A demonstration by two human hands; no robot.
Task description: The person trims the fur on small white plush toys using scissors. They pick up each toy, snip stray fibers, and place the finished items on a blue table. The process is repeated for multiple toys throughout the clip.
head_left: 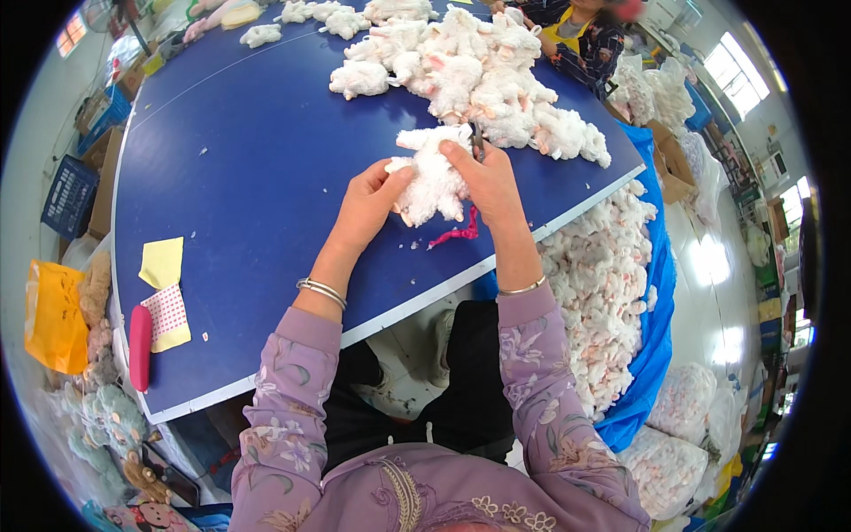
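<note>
A small white fluffy plush toy [432,184] is held just above the blue table between both hands. My left hand [370,202] pinches its left edge with thumb and fingers. My right hand [486,184] grips the toy's upper right side, thumb pressed on the fur. A dark, slim metal piece [480,142] shows at the right fingers; its kind is unclear, as the hand covers most of it. Below the toy, a twisted magenta strip-like thing [458,232] lies near the table edge. Beyond the hands rises a pile of similar white plush toys [479,71].
The blue table [239,239] has a pale edge. A pink elongated case [140,348] and yellow paper with dotted stickers [166,317] lie at left. A blue-lined bin of white plush pieces [598,310] stands right. Across the table sits another person [585,44] in a yellow apron.
</note>
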